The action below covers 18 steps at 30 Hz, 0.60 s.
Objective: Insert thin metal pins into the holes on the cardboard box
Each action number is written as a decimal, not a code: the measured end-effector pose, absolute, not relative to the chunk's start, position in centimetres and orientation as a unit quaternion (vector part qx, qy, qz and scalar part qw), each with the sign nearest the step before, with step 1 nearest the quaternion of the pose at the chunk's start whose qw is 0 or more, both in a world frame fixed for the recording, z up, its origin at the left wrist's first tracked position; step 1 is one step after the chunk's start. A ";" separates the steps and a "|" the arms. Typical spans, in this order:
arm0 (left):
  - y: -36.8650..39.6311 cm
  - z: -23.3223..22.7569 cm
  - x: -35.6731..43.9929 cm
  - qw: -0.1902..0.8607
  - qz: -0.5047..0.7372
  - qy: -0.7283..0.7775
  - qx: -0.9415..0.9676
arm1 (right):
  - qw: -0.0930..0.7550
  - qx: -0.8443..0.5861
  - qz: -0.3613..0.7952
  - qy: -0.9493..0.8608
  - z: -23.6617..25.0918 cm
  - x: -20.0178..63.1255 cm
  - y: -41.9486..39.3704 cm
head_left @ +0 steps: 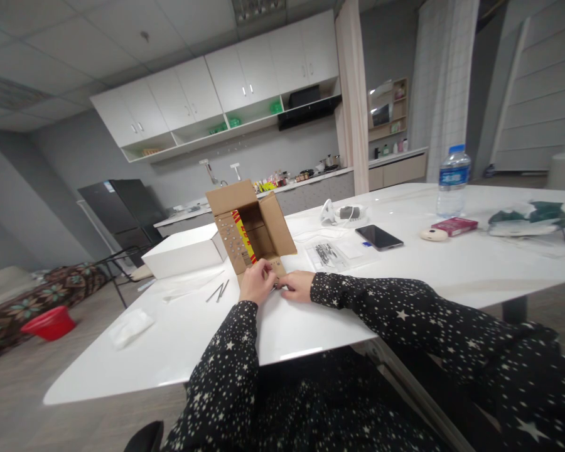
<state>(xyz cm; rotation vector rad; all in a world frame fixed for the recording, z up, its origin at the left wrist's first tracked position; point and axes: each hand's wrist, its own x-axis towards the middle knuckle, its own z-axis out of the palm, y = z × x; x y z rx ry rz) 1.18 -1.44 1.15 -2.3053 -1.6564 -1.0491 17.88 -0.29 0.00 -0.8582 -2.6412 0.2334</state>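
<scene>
One cardboard box (252,229), two hands (257,282) (297,285) at its base.

Left of me: white box (184,250) on the table (311,314) — two nails (218,292) beside it.
Right of me: phone (379,237), water bottle (452,182), red packet (454,226).
Floor: red basin (48,323).

1 head-worn camera looks forward and down across the white table (405,263), room beyond visible.
</scene>
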 end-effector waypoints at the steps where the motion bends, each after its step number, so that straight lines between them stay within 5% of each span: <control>1: -1.3 1.1 1.1 0.064 -0.346 -0.544 -0.762 | 0.178 -0.301 0.083 -0.933 0.0 17.9 -0.3; 18: -0.7 0.4 0.7 0.058 -0.373 -0.512 -0.772 | 0.180 -0.309 0.077 -0.931 -0.3 17.8 -0.1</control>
